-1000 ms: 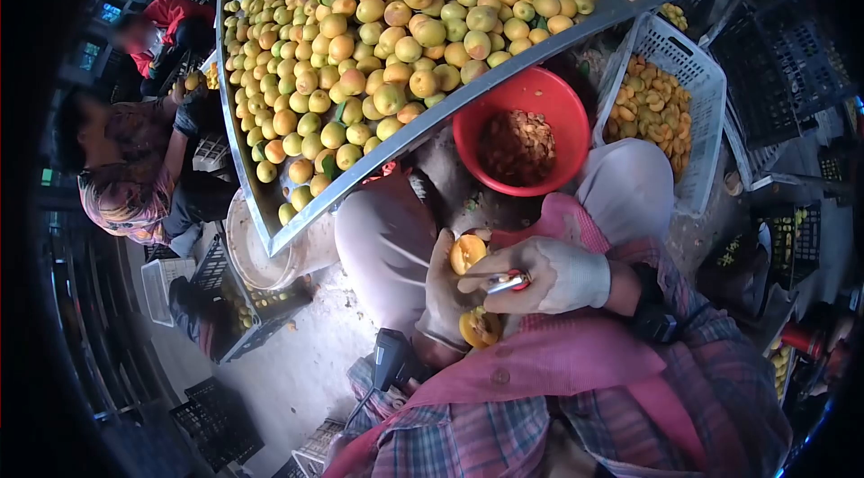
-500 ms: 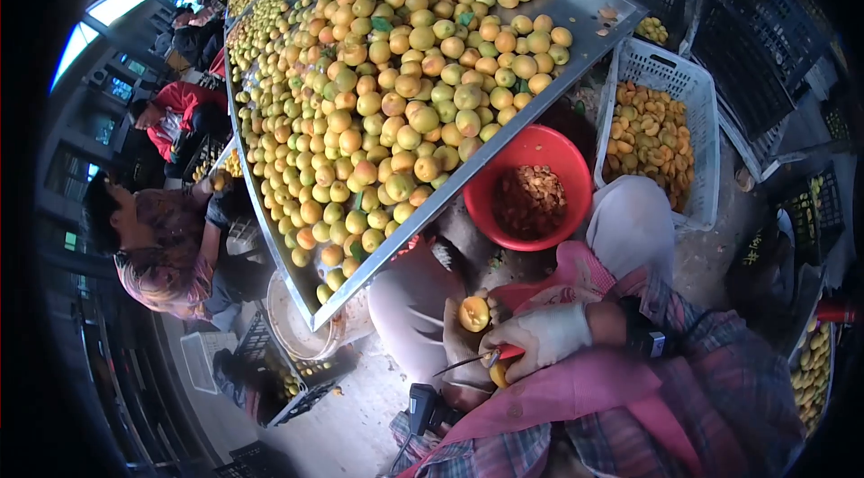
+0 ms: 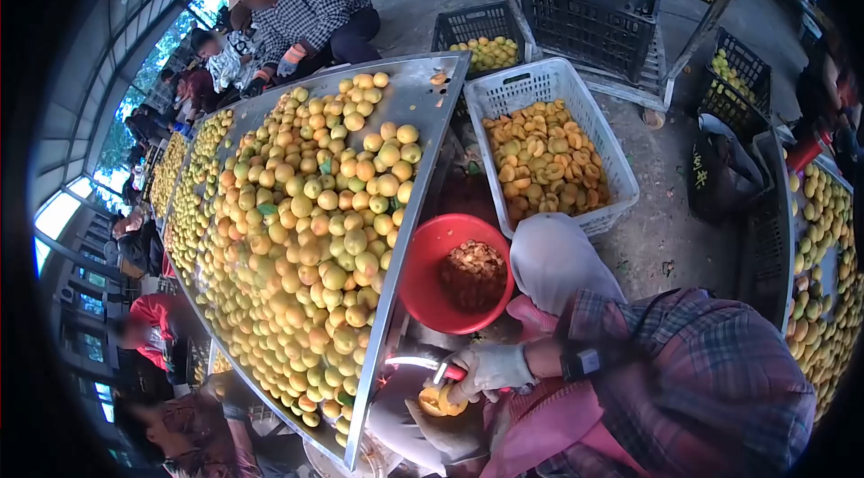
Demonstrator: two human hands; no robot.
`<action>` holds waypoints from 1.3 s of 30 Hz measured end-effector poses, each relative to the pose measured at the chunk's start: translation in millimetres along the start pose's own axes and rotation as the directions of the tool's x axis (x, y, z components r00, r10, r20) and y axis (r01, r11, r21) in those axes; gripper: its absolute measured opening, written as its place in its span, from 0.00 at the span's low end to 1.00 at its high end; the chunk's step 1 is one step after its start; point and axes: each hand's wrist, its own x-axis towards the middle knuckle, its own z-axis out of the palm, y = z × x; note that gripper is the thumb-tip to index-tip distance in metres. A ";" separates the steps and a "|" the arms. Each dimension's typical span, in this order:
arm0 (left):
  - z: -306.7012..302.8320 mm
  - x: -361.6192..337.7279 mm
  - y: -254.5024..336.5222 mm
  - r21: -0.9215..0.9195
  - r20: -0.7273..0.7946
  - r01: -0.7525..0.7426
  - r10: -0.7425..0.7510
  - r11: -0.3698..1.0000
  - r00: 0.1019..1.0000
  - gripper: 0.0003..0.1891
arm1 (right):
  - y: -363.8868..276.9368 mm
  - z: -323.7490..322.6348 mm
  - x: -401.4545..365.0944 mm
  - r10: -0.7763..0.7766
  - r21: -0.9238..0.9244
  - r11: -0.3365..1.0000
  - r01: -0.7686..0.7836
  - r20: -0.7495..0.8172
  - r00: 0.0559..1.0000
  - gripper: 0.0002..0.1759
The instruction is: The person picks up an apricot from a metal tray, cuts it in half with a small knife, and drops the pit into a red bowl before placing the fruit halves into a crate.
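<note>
The knife [image 3: 430, 365] blade is motion-blurred. The right hand [image 3: 490, 368] covers its handle. The fruit [image 3: 439, 401] partly hides the left hand [image 3: 447, 436].

The small orange-yellow round fruit [image 3: 439, 401] sits low in the view, cupped in the gloved left grip [image 3: 450, 437], with its upper side showing. Just above it, the short knife with a red handle and a thin silvery blade [image 3: 421, 362] lies nearly level. Its blade points left and its handle is enclosed by the gloved right grip [image 3: 490, 368]. Whether the blade touches the fruit cannot be told.
</note>
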 end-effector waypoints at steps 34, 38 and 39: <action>59.0 27.0 103.4 -0.393 0.406 0.168 0.007 0.904 0.914 0.34 | -39.1 -76.8 -83.7 -0.300 0.231 0.861 0.453 -0.489 0.819 0.17; 51.3 23.4 112.3 -0.332 0.424 0.096 0.057 0.938 0.904 0.39 | -44.0 -33.4 -36.9 -0.151 0.110 0.973 0.202 -0.353 0.923 0.21; 49.1 20.4 116.3 -0.349 0.416 0.120 0.039 0.929 0.909 0.35 | -44.7 -23.6 -29.2 -0.129 0.077 0.984 0.163 -0.330 0.935 0.21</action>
